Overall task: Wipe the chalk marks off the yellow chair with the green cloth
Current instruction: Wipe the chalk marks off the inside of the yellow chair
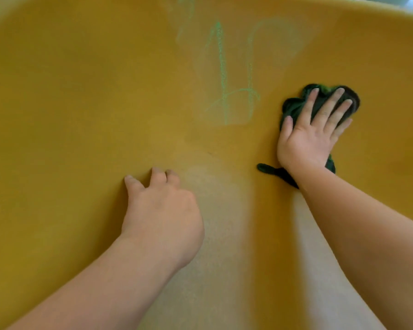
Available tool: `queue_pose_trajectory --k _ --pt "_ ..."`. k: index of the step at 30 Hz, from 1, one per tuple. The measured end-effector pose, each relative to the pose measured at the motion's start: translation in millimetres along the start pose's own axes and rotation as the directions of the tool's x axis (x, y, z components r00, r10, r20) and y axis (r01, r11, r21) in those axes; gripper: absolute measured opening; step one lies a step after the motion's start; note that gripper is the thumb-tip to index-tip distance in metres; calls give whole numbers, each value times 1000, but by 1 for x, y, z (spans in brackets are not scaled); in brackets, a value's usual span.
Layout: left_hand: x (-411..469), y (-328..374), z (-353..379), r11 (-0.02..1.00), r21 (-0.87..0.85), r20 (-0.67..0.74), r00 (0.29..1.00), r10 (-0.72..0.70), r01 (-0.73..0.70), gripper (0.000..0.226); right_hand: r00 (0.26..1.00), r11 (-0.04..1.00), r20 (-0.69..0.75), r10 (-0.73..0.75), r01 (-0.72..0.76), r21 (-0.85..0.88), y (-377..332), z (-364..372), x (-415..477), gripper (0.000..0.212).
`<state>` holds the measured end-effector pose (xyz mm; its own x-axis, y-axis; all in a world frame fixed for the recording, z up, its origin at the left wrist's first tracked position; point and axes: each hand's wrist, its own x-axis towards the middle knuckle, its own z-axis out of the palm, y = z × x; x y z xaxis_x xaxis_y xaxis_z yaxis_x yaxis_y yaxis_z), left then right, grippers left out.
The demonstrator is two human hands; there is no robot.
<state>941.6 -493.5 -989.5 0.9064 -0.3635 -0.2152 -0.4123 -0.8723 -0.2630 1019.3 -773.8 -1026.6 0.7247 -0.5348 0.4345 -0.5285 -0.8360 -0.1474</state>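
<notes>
The right hand (314, 129) is lying at the right of the frame with fingers straight and spread, pressing the green cloth (296, 108) flat against the yellow chair (81, 91). The left hand (162, 206) is bracing at lower centre, fingers bent onto the chair and holding nothing. Green chalk marks (227, 89) are showing at upper centre, left of the cloth. The cloth looks soft, light and bunched, so a broad palm is probably controlling it best; the smooth plastic may be letting it slide easily.
</notes>
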Motion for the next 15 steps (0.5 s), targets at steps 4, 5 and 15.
queue_pose_trajectory --k 4,5,15 --pt "2 0 1 1000 -21 -68 998 -5 3 39 828 849 189 -528 514 121 -81 21 -64 65" --pt "2 -1 2 1000 -28 -94 996 -8 6 37 759 796 237 -606 578 181 -90 21 -80 63" --pt "64 2 1 1000 5 -204 979 -20 21 89 757 751 283 -588 641 -155 32 -8 -10 58"
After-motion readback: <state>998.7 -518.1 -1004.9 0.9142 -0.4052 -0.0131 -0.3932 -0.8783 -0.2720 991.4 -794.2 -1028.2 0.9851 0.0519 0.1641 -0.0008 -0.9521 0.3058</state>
